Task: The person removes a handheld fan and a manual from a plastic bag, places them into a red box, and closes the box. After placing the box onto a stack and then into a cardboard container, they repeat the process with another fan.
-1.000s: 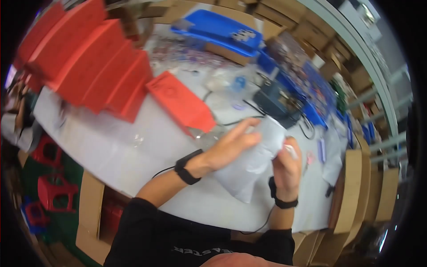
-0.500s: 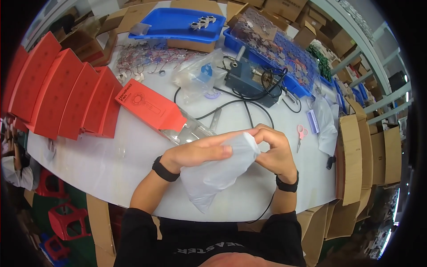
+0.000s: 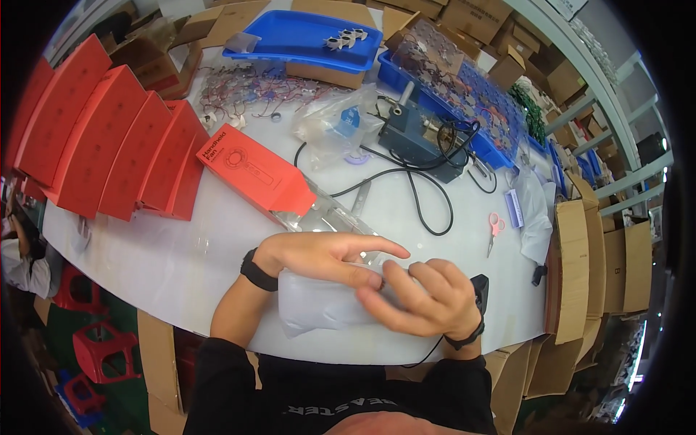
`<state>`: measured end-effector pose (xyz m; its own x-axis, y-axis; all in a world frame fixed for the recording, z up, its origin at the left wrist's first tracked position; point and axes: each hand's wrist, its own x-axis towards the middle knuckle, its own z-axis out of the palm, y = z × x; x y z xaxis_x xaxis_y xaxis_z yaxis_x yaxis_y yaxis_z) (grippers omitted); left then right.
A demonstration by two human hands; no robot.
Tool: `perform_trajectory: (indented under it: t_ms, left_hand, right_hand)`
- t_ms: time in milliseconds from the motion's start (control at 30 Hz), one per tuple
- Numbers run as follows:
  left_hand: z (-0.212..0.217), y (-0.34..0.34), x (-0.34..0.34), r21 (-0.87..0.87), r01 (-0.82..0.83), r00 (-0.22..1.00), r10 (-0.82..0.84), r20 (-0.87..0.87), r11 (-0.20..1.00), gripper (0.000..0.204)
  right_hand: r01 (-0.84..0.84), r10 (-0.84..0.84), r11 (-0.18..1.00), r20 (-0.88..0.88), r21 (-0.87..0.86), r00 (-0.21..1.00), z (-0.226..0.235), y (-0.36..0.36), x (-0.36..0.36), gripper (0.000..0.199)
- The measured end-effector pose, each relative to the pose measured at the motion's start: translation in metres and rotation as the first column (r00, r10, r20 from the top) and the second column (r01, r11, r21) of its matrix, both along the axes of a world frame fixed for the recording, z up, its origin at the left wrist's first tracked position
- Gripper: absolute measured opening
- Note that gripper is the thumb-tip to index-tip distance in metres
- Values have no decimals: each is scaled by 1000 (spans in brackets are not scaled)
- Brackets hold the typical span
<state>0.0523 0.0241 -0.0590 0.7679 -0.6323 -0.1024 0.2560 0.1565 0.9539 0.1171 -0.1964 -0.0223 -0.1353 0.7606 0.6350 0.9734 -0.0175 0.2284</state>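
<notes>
Whereas half a second earlier I held the clear plastic bag (image 3: 326,301) lifted, both hands had now pressed it flat on the bench (image 3: 167,254): left hand (image 3: 326,257) spread flat, right hand (image 3: 420,301) curled, fingertips smoothing its edge.

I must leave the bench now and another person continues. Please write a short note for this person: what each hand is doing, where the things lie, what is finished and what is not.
Left hand: lies flat on the translucent plastic bag, pressing it to the white table; its grip is not closed.
Right hand: fingers curled at the bag's right end, pinching it.
Red carton: lies just beyond the hands, with a clear plastic tray sticking out of its near end.
More red cartons are stacked at the far left.
Pink scissors lie to the right.
Done: bag is in hand, on the table.
Left: bag and carton are still apart.
</notes>
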Motion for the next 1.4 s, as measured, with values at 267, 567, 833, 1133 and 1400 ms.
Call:
perform_trajectory:
  t_ms: [267, 567, 833, 1133, 1400]
  left_hand:
    - [19, 15, -8, 374, -439, 898, 389, 203, 817, 40]
    - [-15, 69, -27, 285, -959, 279, -181, 943, 6, 38]
    - [-6, 76, -26, 494, -812, 565, 206, 799, 310, 42]
    - [8, 81, -31, 543, -789, 613, 303, 730, 289, 41]
    - [-2, 85, -26, 487, -801, 593, 344, 728, 349, 40]
  right_hand:
    - [-28, 23, 994, -47, -103, 999, -12, 5, 14, 49]
    - [209, -192, 977, -259, 38, 947, -22, 18, 21, 71]
    - [229, -234, 972, -149, -46, 961, -42, 26, 20, 71]
    - [157, -177, 973, -115, -169, 977, -60, 37, 16, 60]
    - [273, -338, 876, -103, -397, 936, -63, 42, -7, 61]
